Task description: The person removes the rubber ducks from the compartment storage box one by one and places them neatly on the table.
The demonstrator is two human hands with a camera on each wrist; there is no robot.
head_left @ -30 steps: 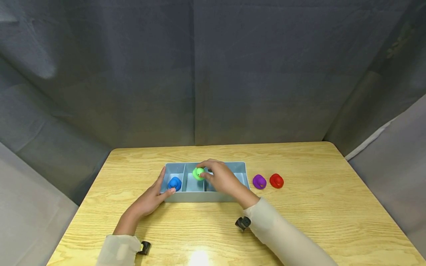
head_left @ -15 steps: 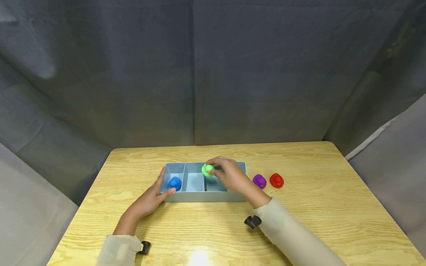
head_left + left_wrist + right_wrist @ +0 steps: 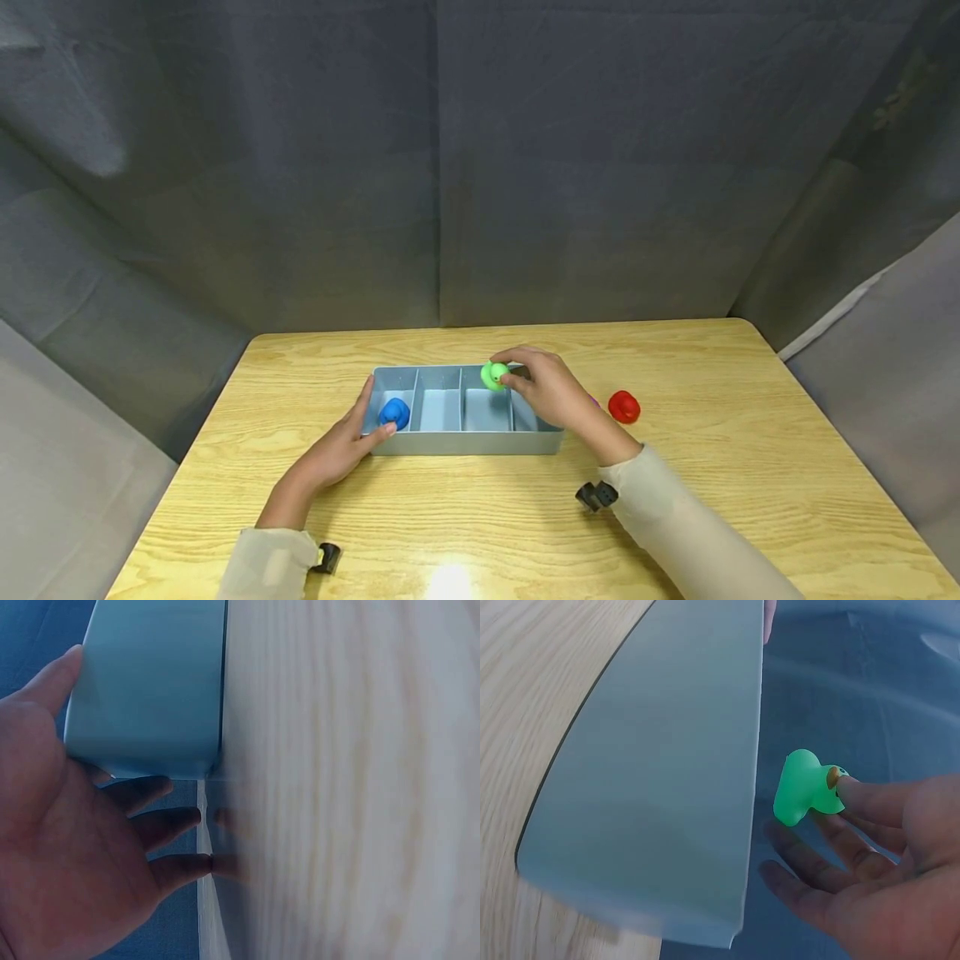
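A light blue-grey box (image 3: 465, 443) with several compartments stands on the table, a blue rubber duck (image 3: 393, 413) in its leftmost one. My left hand (image 3: 337, 450) rests on the box's left end, thumb at the front rim and fingers extended along the end wall. In the left wrist view those fingers (image 3: 161, 829) look fairly straight and spread. My right hand (image 3: 545, 387) pinches a green rubber duck (image 3: 493, 376) by its head between thumb and fingertips. In the right wrist view this green duck (image 3: 802, 791) hangs above the box's rim, touching nothing but the hand.
A red rubber duck (image 3: 624, 407) lies on the wooden table (image 3: 697, 467) right of the box. Only a sliver of a purple duck (image 3: 595, 401) shows behind the right wrist. Dark cloth (image 3: 585, 167) hangs behind the table's far edge.
The right hand has carried the green duck rightward and a little up, from over the second compartment to over the third. It now hides most of the purple duck. The left hand stays put.
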